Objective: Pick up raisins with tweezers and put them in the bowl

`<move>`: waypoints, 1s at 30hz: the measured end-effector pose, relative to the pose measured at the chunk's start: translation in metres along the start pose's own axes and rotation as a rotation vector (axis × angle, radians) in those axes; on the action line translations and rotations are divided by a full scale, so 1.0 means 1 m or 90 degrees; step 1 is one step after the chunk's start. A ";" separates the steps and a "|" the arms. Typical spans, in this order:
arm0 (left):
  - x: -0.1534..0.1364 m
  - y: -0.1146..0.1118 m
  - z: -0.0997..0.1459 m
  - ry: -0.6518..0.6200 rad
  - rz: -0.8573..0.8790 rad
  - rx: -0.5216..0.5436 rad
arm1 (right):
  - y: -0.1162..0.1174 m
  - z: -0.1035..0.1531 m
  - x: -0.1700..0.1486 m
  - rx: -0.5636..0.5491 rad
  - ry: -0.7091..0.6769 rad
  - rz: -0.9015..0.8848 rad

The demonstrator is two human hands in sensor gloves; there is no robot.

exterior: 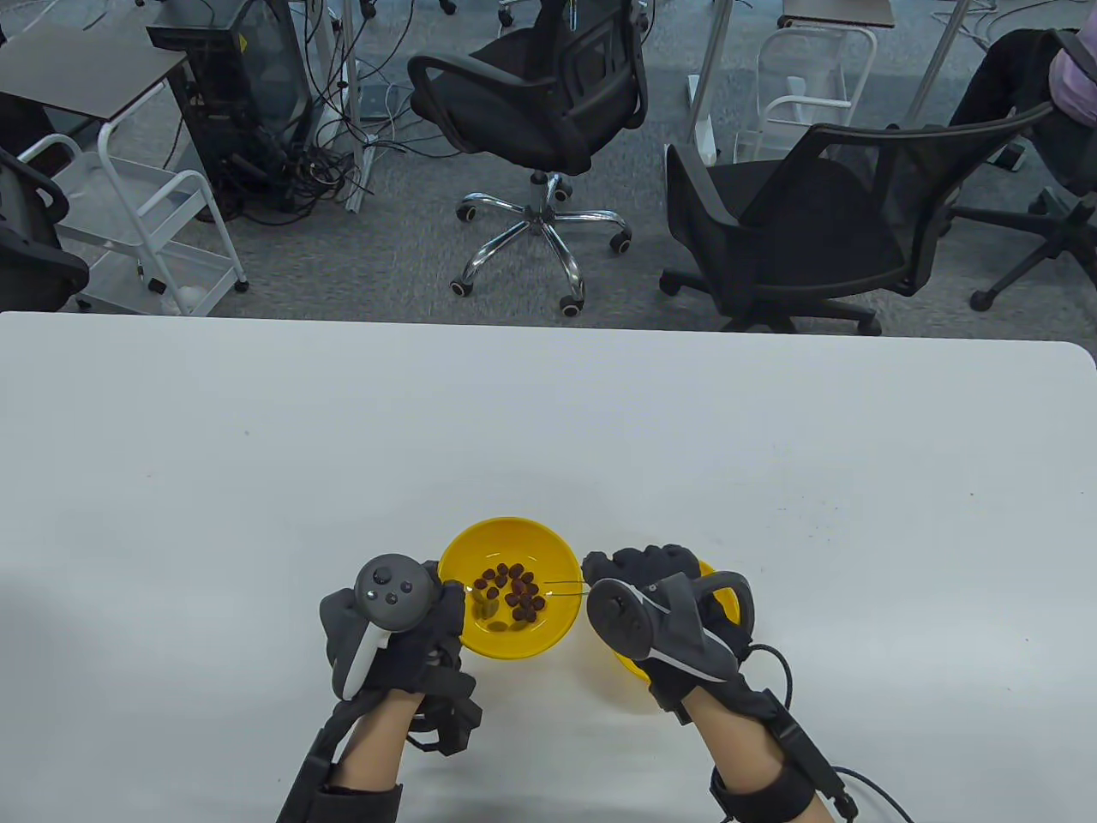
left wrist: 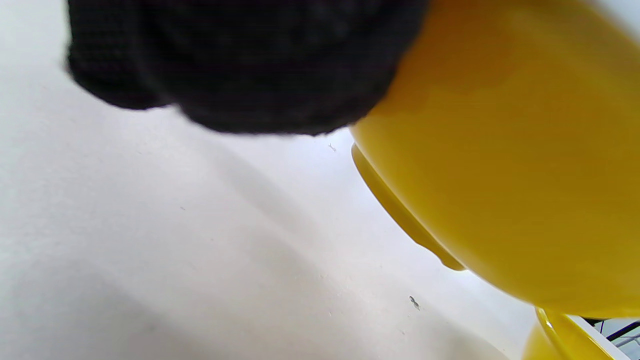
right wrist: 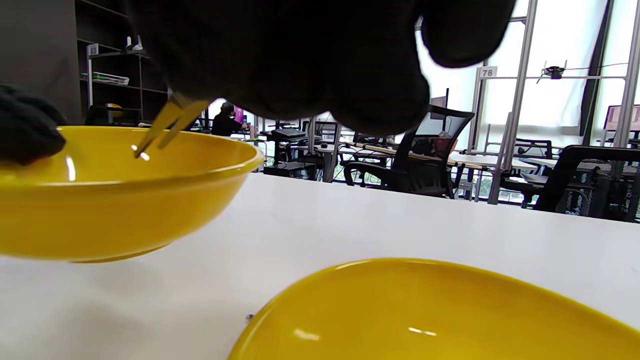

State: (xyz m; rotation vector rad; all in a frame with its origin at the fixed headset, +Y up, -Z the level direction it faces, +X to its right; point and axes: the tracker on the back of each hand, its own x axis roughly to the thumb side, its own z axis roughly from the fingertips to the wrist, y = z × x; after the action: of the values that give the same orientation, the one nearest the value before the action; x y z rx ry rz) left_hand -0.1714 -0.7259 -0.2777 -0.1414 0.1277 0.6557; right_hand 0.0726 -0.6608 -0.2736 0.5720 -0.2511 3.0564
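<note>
A yellow bowl holds several dark raisins. My left hand grips its left rim; the bowl looks tilted, its base ring partly off the table. My right hand holds thin metal tweezers whose tips reach over the raisins. In the right wrist view the tweezers point down into this bowl, tips slightly apart; I cannot tell if they hold a raisin. A second yellow bowl lies mostly hidden under my right hand; its visible inside looks empty.
The white table stretches far and wide around the bowls. Office chairs and a white cart stand on the floor beyond the far edge. The second bowl's rim shows in the left wrist view.
</note>
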 end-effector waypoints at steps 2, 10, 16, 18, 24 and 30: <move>0.000 0.000 0.000 -0.001 -0.001 -0.001 | 0.002 -0.002 0.009 0.007 -0.017 0.008; 0.000 -0.001 0.000 -0.006 -0.002 0.000 | 0.010 -0.003 0.027 0.033 -0.054 0.060; 0.000 -0.001 0.000 -0.013 -0.001 0.002 | 0.011 -0.003 0.033 0.043 -0.069 0.046; 0.001 -0.001 0.000 -0.015 -0.001 0.002 | 0.011 -0.004 0.035 0.047 -0.073 0.048; 0.001 -0.002 0.001 -0.020 -0.002 -0.001 | 0.013 -0.006 0.044 0.046 -0.083 0.058; 0.001 -0.002 0.001 -0.023 -0.003 0.000 | 0.016 -0.009 0.049 0.051 -0.082 0.075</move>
State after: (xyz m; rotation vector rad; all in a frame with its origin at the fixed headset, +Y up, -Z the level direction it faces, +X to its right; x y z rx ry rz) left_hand -0.1689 -0.7265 -0.2767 -0.1300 0.0928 0.6535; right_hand 0.0226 -0.6753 -0.2660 0.7869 -0.1723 3.1587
